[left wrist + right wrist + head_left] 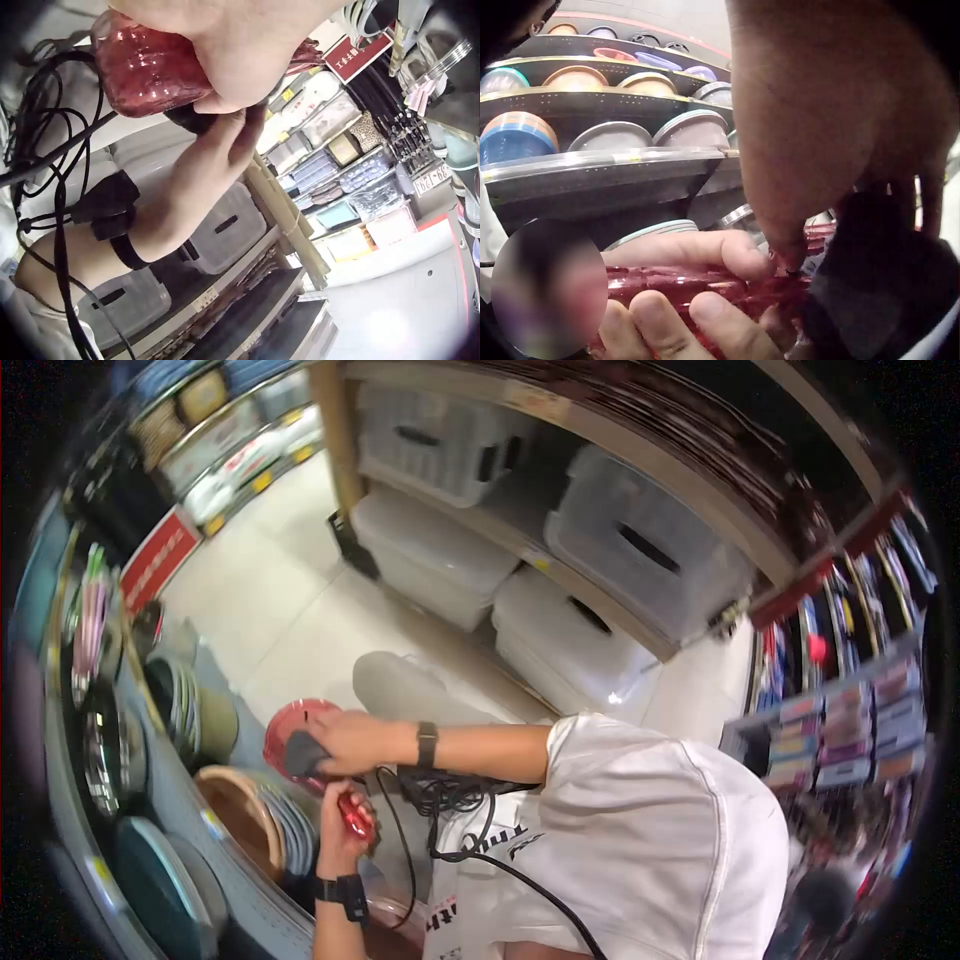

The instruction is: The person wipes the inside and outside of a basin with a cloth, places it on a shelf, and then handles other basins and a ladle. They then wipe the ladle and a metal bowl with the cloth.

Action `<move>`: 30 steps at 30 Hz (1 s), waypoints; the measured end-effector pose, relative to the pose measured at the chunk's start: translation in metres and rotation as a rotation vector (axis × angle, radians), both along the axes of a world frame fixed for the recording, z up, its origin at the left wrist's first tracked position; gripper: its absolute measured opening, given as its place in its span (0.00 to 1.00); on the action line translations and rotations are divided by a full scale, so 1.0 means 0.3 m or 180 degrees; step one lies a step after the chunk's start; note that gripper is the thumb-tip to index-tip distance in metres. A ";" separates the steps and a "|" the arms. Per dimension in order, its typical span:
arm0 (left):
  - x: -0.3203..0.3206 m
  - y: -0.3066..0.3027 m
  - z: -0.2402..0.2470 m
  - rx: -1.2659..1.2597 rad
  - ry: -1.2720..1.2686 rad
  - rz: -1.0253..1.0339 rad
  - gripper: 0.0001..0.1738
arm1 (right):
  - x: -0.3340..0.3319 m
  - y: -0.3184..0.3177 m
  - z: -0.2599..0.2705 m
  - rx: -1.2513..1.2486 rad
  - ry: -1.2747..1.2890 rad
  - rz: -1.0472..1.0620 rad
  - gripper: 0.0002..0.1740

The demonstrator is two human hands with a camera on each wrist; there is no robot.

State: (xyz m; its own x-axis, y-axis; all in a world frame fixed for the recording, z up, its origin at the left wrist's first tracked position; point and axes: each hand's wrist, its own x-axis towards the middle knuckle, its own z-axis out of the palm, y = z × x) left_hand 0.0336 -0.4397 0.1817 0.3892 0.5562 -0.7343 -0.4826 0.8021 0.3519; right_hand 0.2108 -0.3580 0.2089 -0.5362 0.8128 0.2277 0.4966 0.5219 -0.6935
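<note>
In the head view my left hand (pixel 338 838) grips a clear red piece (pixel 357 818); its fingers curl round the red piece (pixel 682 283) in the right wrist view. A round red rim (pixel 274 734) lies just beyond, and whether it is one thing with the gripped piece I cannot tell. My right hand (pixel 355 742) holds a dark, soft-looking item (pixel 303 754) against that round part. From the left wrist, the textured red piece (pixel 146 67) fills the upper left, with the right hand (pixel 232 135) behind it. The right fingertips are partly hidden.
Stacked bowls and basins (pixel 235 815) line shelves along the left. Lidded storage boxes (pixel 560 635) stand on a rack ahead. A black cable (pixel 520 872) hangs over the white shirt (pixel 640 820). Pale floor tiles (pixel 275 595) run between the shelves.
</note>
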 end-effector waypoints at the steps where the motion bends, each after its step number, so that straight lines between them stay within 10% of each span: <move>1: 0.007 -0.002 0.009 0.0085 0.0043 -0.0079 0.13 | -0.001 -0.017 -0.049 0.0013 -0.0159 -0.0029 0.32; 10: -0.021 -0.002 -0.044 0.0404 0.0544 -0.0834 0.11 | 0.029 -0.042 -0.176 -0.0126 -0.1006 -0.0212 0.25; 17: -0.093 -0.003 -0.031 0.0372 0.0200 -0.0806 0.11 | -0.029 0.015 -0.102 -0.0117 0.1438 -0.0194 0.26; 30: -0.147 0.023 0.053 0.0894 0.1029 -0.1268 0.22 | -0.049 0.091 -0.135 0.0382 -0.0416 -0.0375 0.33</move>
